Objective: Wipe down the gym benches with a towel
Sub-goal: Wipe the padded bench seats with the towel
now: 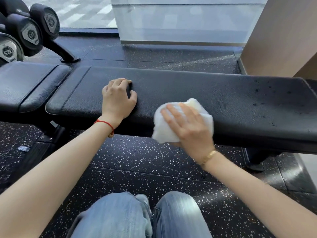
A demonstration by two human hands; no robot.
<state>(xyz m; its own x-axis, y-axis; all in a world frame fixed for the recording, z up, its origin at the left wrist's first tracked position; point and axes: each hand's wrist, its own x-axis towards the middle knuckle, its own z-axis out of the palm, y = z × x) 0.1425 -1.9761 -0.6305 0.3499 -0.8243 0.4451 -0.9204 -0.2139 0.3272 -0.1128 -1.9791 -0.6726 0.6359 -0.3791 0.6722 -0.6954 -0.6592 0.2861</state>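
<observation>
A long black padded gym bench (197,88) runs across the view in front of me, with a separate seat pad (29,85) at its left end. My right hand (190,127) presses a crumpled white towel (164,129) flat on the bench's near edge, fingers spread over it. My left hand (118,98) rests on the bench top to the left of the towel, fingers curled, holding nothing. Small droplets dot the right end of the bench (267,93).
A rack of black dumbbells (30,31) stands at the far left behind the bench. A glass wall (180,19) and a tan pillar (281,36) are beyond it. Speckled black rubber floor (137,165) lies below, with my jeans-clad knees (142,217) at the bottom.
</observation>
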